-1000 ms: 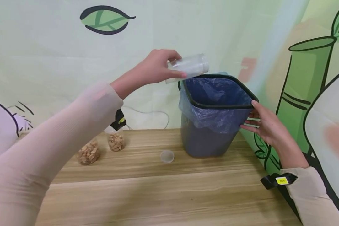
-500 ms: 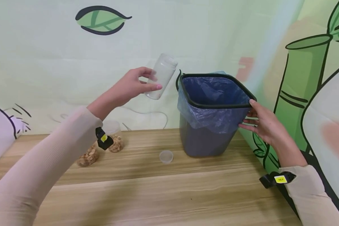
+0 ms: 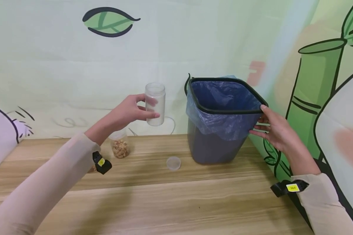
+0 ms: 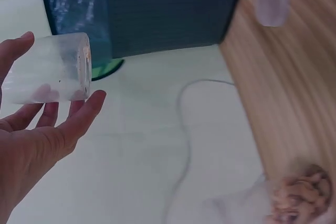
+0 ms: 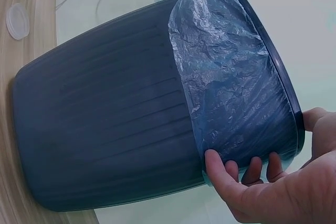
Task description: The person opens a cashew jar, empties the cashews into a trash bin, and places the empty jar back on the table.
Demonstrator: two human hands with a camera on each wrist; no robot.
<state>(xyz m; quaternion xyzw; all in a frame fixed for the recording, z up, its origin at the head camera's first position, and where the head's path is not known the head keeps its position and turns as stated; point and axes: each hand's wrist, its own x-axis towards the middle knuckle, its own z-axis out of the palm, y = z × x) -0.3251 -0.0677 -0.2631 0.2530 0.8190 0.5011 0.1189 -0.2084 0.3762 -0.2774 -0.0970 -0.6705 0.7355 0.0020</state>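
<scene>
My left hand point(image 3: 132, 110) grips a clear plastic jar point(image 3: 156, 109) around its side, thumb in front. The jar is upright and lidless, held in the air above the table; a few specks show near its base in the left wrist view. On the right, my other hand point(image 3: 277, 130) holds the near right corner of a grey trash can point(image 3: 213, 148), thumb at the black rim and fingertips against the side. A blue plastic bag point(image 5: 231, 77) lines the can and folds down over its outside. A round translucent lid point(image 3: 174, 163) lies on the table left of the can.
A jar of nuts point(image 3: 120, 147) stands at the back left of the wooden table point(image 3: 176, 202). Another pile of nuts is mostly hidden behind the left forearm. A printed cloth point(image 3: 61, 71) hangs behind the table and along its right side.
My left hand has brought the jar left and down, away from above the can. The jar has turned from tipped on its side to upright. My right hand stays on the can.
</scene>
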